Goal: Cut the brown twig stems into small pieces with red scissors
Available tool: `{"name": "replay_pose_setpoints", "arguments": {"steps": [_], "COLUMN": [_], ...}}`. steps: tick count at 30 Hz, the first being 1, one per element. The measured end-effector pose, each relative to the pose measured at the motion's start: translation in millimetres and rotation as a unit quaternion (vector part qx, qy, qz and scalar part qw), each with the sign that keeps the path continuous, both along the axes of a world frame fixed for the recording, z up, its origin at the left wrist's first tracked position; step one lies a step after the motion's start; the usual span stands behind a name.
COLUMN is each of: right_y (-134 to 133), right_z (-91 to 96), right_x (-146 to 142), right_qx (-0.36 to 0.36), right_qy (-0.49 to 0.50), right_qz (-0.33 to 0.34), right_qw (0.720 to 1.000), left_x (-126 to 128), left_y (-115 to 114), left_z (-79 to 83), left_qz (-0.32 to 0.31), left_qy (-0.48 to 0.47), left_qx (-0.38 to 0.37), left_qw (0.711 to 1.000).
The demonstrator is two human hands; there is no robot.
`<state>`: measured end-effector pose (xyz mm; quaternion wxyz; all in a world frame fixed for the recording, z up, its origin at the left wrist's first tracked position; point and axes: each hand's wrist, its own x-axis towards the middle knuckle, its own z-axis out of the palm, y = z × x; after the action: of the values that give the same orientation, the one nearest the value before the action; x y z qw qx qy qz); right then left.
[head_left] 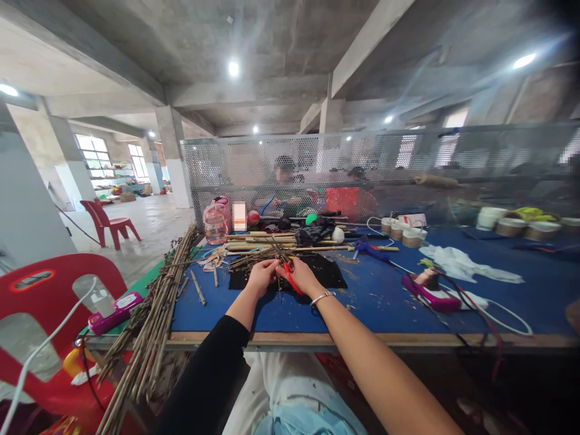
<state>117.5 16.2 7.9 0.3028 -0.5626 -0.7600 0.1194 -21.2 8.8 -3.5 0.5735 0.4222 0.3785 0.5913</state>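
Observation:
My right hand [302, 277], with a silver bangle at the wrist, is closed around red-handled scissors [293, 283] whose blades point up and away from me. Close beside it, my left hand [263, 275] is closed in a pinch near the scissors, on what looks like a thin twig [280, 295]; the fingers partly hide it. Both hands are over the front part of a black cloth [324, 270] on the blue table [371, 311]. Short cut twigs [247, 260] lie in a loose pile just beyond my left hand.
A bundle of long dry stems [156, 326] hangs over the table's left edge. Bamboo sticks [267, 238], a pink jug [216, 222] and balls stand at the back before a perforated metal screen [254, 163]. Right are a purple power strip [428, 295], cords and tape rolls [413, 237].

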Motion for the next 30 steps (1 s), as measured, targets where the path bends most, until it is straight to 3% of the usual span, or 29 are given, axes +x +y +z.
{"name": "replay_pose_setpoints", "arguments": {"steps": [18,30], "right_y": [-6.9,-9.6], "right_z": [3.4,7.1], "right_x": [0.1,0.5], "right_qx": [-0.021,-0.023], "right_qy": [-0.02,-0.041], "right_qz": [-0.023,-0.022], "right_qw": [0.999,0.999], "left_x": [-0.5,0.2], "left_y": [6.6,-0.6], "left_z": [-7.9,0.5], "left_qz": [-0.006,0.019], "left_qy": [0.042,0.059], "left_qx": [0.023,0.021], "left_qw": [0.999,0.998]}}
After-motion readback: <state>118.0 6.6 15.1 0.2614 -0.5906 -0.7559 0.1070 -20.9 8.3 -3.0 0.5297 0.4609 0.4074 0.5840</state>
